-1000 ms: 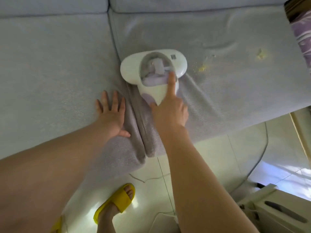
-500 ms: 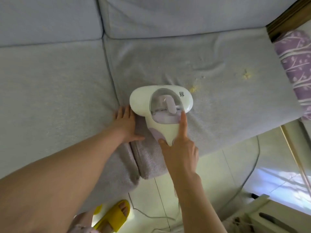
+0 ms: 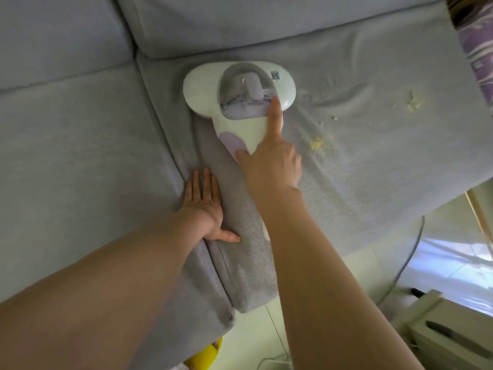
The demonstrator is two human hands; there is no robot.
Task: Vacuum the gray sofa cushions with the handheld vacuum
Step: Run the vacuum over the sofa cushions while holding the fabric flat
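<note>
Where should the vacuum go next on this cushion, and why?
Probably sweep the handheld vacuum, held by the right hand, rightward: yellow crumbs lie just beside its head, more crumbs farther right, while the left hand flattens the cushion.

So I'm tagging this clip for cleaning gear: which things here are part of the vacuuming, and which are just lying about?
In the job:
- vacuum, gripped by the right hand
- sofa cushion with yellow crumbs
- left hand, flat at the cushion seam

Lying about:
- purple patterned fabric
- yellow slipper
- white box on the floor
</note>
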